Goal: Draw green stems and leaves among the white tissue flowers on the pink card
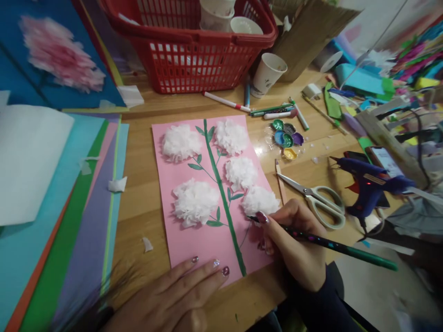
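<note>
While the left hand (169, 295) rests flat on the pink sheet (194, 244), the right hand (300, 253) pinches a dark pen (346, 250)

On my remote feed I list one pink sheet (188, 240) bearing a green stem (220, 186), small leaves (195, 166) and five white puffs (195, 202); left hand (173, 295), fingers flat on its near edge; right hand (297, 240) holding a slim dark tool (346, 250), tip beside the nearest right-side puff. Far: red basket (194, 64), paper cup (266, 76); right: paint pots (288, 139), scissors (307, 190), blue glue gun (367, 177); left: coloured sheets (65, 258).
</note>
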Tool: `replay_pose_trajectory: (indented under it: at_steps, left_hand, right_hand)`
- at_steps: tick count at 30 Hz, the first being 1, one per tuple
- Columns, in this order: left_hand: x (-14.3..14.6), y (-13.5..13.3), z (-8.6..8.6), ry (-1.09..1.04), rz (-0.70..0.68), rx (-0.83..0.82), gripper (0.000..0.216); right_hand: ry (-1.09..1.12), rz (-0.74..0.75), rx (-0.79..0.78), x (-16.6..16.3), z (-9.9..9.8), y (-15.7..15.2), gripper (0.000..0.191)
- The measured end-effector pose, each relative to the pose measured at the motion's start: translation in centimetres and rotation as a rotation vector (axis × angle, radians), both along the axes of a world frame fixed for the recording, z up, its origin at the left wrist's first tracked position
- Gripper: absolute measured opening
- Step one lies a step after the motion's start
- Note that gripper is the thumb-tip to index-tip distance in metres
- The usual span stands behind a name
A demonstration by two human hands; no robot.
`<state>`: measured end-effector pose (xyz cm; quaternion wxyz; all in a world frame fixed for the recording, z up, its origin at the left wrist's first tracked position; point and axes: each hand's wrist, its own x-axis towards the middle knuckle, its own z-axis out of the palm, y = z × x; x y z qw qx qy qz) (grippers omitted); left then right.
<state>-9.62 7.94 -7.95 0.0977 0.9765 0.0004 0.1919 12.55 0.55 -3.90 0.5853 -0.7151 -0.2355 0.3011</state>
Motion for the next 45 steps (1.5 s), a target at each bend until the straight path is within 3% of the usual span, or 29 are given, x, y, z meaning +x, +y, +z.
replay_pose_trajectory:
  at_steps: [7, 15, 25, 31, 45]
  left_hand:
    - [-0.3, -0.3, -0.4, 0.055, -0.023, -0.053, 0.037]
    - [-0.9, -0.4, -1.2, 0.109, -0.066, -0.038, 0.033]
    - [-1.5, -0.4, -1.7, 0.185, -0.083, -0.044, 0.036]
    - [-1.7, -0.7, -1.7, 0.173, -0.046, -0.107, 0.034]
    - [-1.4, -0.4, -1.4, 0.136, -0.051, -0.073, 0.037]
  right_hand:
    - [-0.243, 0.047, -0.002, 1.0, -1.7, -0.8, 0.039]
    - [-0.307, 0.084, -0.021, 1.2, -2.0, -0.9, 0.036]
    - [-0.254, 0.058, 0.014, 1.0, -2.0, -0.9, 0.035]
    - [-0.297, 0.086, -0.011, 1.0, -2.1, -1.0, 0.035]
    - [-0.346, 0.126, -0.060, 1.1, -2.3, -1.0, 0.037]
